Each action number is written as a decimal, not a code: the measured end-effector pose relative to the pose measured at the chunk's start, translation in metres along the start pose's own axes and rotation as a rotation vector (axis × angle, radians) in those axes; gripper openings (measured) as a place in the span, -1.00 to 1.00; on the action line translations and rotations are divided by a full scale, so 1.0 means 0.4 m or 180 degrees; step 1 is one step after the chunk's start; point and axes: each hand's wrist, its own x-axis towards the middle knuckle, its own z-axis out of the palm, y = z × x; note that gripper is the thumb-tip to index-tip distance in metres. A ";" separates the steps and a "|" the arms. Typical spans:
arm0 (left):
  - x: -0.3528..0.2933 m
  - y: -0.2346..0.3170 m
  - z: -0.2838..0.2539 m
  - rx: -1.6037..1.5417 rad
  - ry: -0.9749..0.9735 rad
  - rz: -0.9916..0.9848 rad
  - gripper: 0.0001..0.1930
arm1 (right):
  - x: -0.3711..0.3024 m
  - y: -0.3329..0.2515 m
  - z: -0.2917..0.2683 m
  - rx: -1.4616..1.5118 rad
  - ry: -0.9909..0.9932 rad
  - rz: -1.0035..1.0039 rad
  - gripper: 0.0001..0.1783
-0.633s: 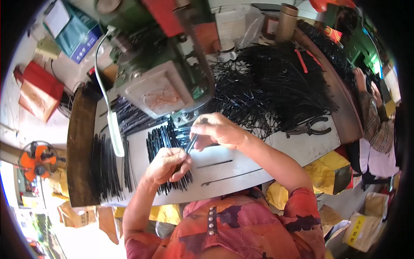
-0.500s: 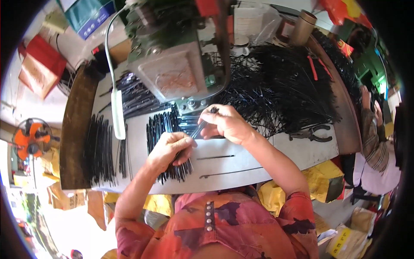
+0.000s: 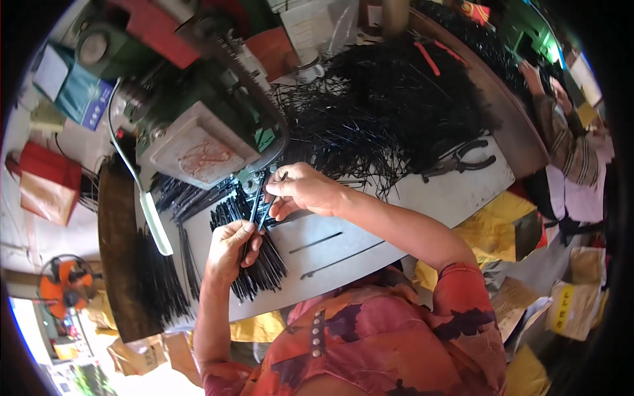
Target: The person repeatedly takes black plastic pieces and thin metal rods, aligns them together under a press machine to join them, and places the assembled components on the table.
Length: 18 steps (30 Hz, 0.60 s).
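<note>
In front of the green press machine (image 3: 221, 135), both my hands are closed on thin, dark, glossy strips (image 3: 255, 206). My left hand (image 3: 231, 247) grips their lower ends between thumb and fingers. Higher up and to the right, my right hand (image 3: 305, 189) pinches a strip, its tip showing above the thumb. Two strips can be made out between the hands, slightly apart. Directly under my left hand lies a dense row of similar strips (image 3: 267, 272) on the white tabletop (image 3: 343, 270). The exact kind of strip is not clear.
A large tangled heap of black strips (image 3: 396, 99) covers the back right. Pliers (image 3: 459, 160) and red-handled pliers (image 3: 427, 59) lie there. Another bundle (image 3: 158, 277) sits left, near a white lamp (image 3: 156, 224). A co-worker's sleeve (image 3: 564, 145) shows far right.
The view has turned, so the press sits further left and tilted. Both hands keep hold of strips, which now stand more upright and show as two separate pieces.
</note>
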 end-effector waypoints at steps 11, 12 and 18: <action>0.005 0.023 0.023 0.0944 0.0014 -0.0243 -0.78 | -0.015 0.011 -0.009 0.0176 -0.0062 -0.0113 -0.83; 0.004 0.025 0.022 0.1287 0.0106 -0.0170 -0.80 | -0.012 0.014 -0.010 0.0268 0.0044 -0.0160 -0.82; 0.013 -0.003 0.092 0.3165 0.1813 0.2639 -0.74 | 0.004 -0.003 -0.046 0.0704 0.0954 -0.0553 -0.80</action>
